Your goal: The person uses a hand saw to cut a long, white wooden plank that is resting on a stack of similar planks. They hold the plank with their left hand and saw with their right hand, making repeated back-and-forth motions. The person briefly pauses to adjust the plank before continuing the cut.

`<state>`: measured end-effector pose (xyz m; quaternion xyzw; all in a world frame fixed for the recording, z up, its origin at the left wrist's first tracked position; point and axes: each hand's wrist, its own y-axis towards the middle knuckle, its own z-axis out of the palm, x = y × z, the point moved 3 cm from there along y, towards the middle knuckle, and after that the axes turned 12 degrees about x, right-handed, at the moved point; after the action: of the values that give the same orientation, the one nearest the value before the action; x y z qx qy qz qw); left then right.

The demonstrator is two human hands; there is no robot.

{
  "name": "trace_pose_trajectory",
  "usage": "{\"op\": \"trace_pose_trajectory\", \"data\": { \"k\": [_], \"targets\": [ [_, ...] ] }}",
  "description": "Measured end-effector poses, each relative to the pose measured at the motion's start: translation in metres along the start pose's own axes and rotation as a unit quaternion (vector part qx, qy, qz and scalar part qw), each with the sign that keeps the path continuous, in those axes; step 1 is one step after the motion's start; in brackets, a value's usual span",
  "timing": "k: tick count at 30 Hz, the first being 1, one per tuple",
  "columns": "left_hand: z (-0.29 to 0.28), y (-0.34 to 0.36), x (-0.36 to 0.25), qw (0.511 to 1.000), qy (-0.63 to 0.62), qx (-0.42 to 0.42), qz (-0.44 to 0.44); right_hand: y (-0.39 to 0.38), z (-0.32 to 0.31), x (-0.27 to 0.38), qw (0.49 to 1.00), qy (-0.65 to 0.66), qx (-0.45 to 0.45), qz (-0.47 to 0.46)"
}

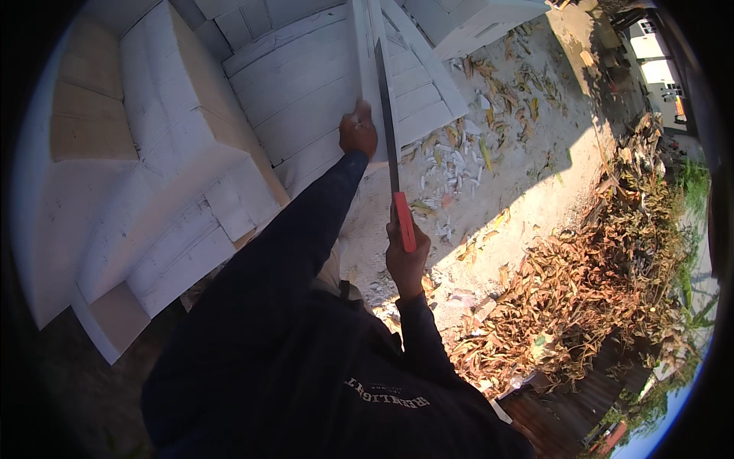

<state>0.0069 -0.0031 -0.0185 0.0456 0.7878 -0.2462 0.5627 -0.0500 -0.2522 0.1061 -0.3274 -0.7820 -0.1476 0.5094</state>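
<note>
My right hand [407, 256] is closed on the red handle of a long, straight-bladed hand saw [388, 122]. The blade lies along a long white strip [365, 42] that runs toward the top edge, over stacked white blocks. My left hand [358, 134] has its fingers closed on that strip, just left of the blade and farther up than my right hand. Behind it are white slabs [298, 92] with visible seams, and a narrower white piece [424, 84] lies right of the blade.
Large white blocks [153, 191] are stacked at the left, another [474, 23] at the top. The sandy ground [535, 191] at the right carries scattered leaves and white scraps. A heap of dry leaves [581, 306], dark corrugated sheet [573, 398] and a pale building [657, 61] lie farther right.
</note>
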Motion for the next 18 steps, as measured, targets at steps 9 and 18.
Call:
{"op": "trace_pose_trajectory", "data": {
  "k": [9, 18],
  "targets": [
    [-0.002, 0.013, 0.015, 1.0, 0.002, -0.021, -0.015, -0.012, 0.002, -0.006, 1.0, -0.014, 0.02, 0.015],
    [0.007, -0.001, -0.003, 0.999, 0.037, 0.005, 0.032, 0.067, -0.003, 0.005, 1.0, -0.008, 0.027, 0.007]
  ]
}}
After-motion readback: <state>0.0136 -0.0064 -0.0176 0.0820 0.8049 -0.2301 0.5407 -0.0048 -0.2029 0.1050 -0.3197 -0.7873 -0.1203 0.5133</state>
